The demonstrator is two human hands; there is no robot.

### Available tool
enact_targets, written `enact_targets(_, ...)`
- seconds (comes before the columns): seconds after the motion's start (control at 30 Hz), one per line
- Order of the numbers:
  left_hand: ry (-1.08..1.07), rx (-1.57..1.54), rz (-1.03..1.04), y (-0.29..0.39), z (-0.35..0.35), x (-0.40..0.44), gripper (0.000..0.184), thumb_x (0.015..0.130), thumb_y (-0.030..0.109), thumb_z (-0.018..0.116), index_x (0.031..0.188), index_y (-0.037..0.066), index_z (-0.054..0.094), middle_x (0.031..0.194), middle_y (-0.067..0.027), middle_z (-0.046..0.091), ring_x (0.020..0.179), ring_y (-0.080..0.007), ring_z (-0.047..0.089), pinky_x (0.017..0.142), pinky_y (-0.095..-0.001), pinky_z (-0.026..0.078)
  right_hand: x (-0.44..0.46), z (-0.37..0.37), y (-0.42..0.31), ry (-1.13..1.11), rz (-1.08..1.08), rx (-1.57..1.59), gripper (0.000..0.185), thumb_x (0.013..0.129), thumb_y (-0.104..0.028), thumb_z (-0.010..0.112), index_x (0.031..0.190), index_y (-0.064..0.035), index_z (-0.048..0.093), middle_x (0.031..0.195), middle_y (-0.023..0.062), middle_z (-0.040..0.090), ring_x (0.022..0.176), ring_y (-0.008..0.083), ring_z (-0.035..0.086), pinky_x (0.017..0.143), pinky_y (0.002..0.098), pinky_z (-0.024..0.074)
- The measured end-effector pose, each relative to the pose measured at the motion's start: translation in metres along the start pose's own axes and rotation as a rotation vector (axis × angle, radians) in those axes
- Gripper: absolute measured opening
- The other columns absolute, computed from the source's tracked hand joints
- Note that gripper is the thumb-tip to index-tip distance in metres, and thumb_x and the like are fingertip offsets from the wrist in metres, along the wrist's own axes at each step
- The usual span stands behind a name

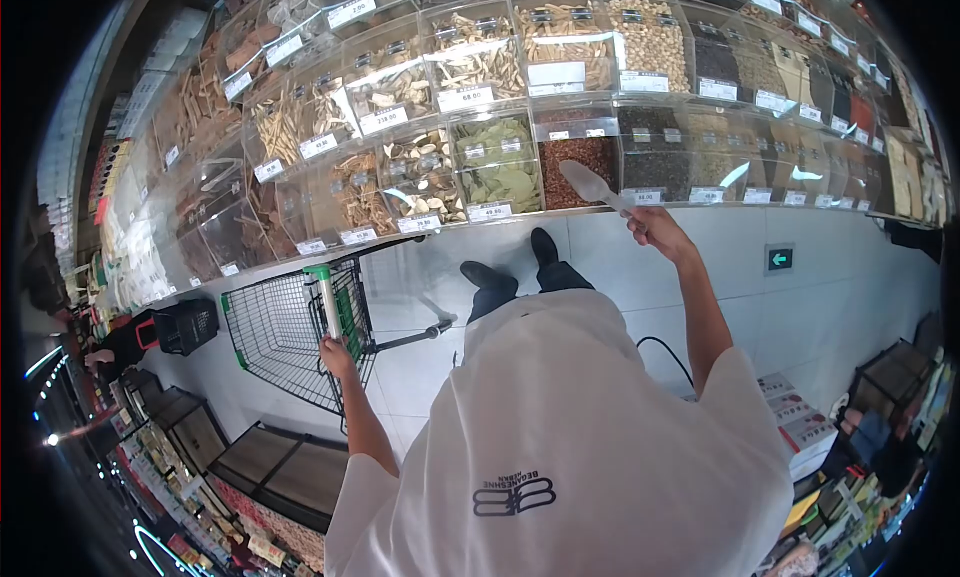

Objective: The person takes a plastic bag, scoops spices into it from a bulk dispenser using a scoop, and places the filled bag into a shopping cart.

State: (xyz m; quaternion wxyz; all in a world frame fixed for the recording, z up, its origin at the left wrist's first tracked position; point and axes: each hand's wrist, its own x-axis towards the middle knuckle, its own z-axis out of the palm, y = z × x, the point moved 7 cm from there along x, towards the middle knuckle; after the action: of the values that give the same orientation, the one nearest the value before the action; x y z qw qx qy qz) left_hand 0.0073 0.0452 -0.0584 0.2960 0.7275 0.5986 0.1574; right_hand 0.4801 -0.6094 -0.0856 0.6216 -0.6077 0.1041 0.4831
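My right hand (658,231) is closed round the handle of a translucent plastic scoop (588,183). The scoop tilts up to the left, its bowl over the front of a bin of reddish-brown spice (570,159) that looks like peppercorns; whether it touches them I cannot tell. No contents show in the bowl. Lower left, my left hand (337,357) wraps round the handle end of a green-trimmed wire shopping cart (270,312). Dried leaves (495,172) fill the bin left of the peppercorns, and a dark spice (655,157) the one to the right.
Tiered clear bins of dried goods, such as sliced roots (470,62) and pale round seeds (648,47), carry price labels. A black basket (187,326) stands left of the cart. Stacked boxes (803,432) lie behind on the right. A green arrow sign (780,259) marks the tiled floor.
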Motion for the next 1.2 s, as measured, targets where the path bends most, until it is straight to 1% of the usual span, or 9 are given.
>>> enact_targets(0.2,0.008,-0.068,-0.008,0.008,0.004,-0.018,0.038,0.097,0.027,0.035,0.109,0.003,0.061,0.091,-0.0126,0.071,0.079,-0.0257,0.072,0.072,-0.0371,0.051,-0.024,0.015,0.048,0.079,-0.096,0.133,0.025,0.103,-0.027,0.051,0.116,-0.0073,0.061,0.085,-0.0008,0.058,0.069,0.0087,0.05,0.064,0.0243,0.0411)
enact_targets(0.3,-0.019,0.125,-0.004,0.022,0.002,-0.028,0.036,0.097,0.025,0.035,0.106,0.004,0.062,0.092,-0.0122,0.071,0.076,-0.0254,0.072,0.069,-0.0361,0.052,-0.018,0.02,0.087,0.13,-0.062,0.092,0.023,0.102,-0.026,0.053,0.117,-0.0098,0.061,0.089,-0.0014,0.058,0.074,0.0085,0.052,0.067,0.0245,0.0416)
enact_targets(0.53,0.077,0.196,0.07,0.067,-0.002,-0.058,0.034,0.098,0.026,0.036,0.103,0.008,0.064,0.084,-0.0119,0.072,0.073,-0.0263,0.071,0.067,-0.0405,0.049,-0.049,0.067,0.016,0.167,-0.371,0.111,0.024,0.097,-0.024,0.062,0.115,-0.0077,0.06,0.089,-0.0019,0.058,0.074,0.0097,0.052,0.07,0.0262,0.0431)
enact_targets(0.73,0.075,0.179,0.029,0.075,-0.004,-0.066,0.032,0.099,0.028,0.037,0.104,0.012,0.065,0.074,-0.0071,0.072,0.07,-0.0274,0.07,0.065,-0.0409,0.049,-0.006,0.069,-0.103,0.495,-0.59,-0.685,0.023,0.082,-0.016,0.077,0.097,-0.003,0.065,0.076,0.0047,0.056,0.075,0.0115,0.052,0.07,0.0269,0.0422)
enact_targets(0.83,0.119,0.077,0.118,0.071,-0.004,-0.07,0.03,0.101,0.025,0.038,0.105,0.012,0.065,0.075,-0.0082,0.072,0.068,-0.0282,0.069,0.065,-0.0406,0.049,0.012,0.084,-0.197,0.574,-1.022,-0.912,0.025,0.074,-0.008,0.077,0.087,0.0,0.058,0.099,0.0143,0.061,0.095,0.0331,0.059,0.082,0.0375,0.0459)
enact_targets(0.87,0.126,0.121,0.132,0.079,-0.009,-0.074,0.029,0.102,0.023,0.04,0.107,0.01,0.065,0.079,-0.0118,0.071,0.071,-0.0292,0.069,0.067,-0.0405,0.05,0.021,0.091,-0.224,0.543,-1.243,-0.966,0.024,0.076,-0.004,0.073,0.094,-0.0005,0.057,0.102,0.0152,0.061,0.101,0.0341,0.058,0.087,0.0397,0.0451)
enact_targets(0.97,0.122,0.126,0.203,0.08,-0.016,-0.084,0.029,0.102,0.024,0.042,0.109,0.009,0.065,0.085,-0.0162,0.071,0.076,-0.031,0.069,0.068,-0.0404,0.05,0.046,0.106,-0.277,0.612,-1.431,-1.233,0.023,0.079,-0.004,0.069,0.099,-0.0023,0.057,0.102,0.0152,0.061,0.106,0.0357,0.057,0.093,0.0432,0.0423)
enact_targets(1.07,0.129,0.118,0.126,0.067,-0.025,-0.101,0.031,0.103,0.026,0.042,0.109,0.006,0.065,0.091,-0.0186,0.07,0.083,-0.0343,0.067,0.072,-0.0413,0.049,0.077,0.105,-0.28,0.478,-1.29,-1.238,0.023,0.079,-0.004,0.066,0.101,-0.0029,0.057,0.101,0.0161,0.061,0.105,0.0373,0.056,0.095,0.0451,0.0395)
enact_targets(1.2,0.135,0.208,0.153,0.047,-0.031,-0.116,0.036,0.104,0.03,0.042,0.111,0.004,0.065,0.095,-0.0189,0.07,0.089,-0.0373,0.065,0.078,-0.0449,0.049,0.042,0.112,-0.258,0.619,-1.318,-1.344,0.021,0.077,-0.002,0.063,0.097,-0.0026,0.057,0.096,0.0168,0.059,0.096,0.0383,0.055,0.089,0.0445,0.0402)
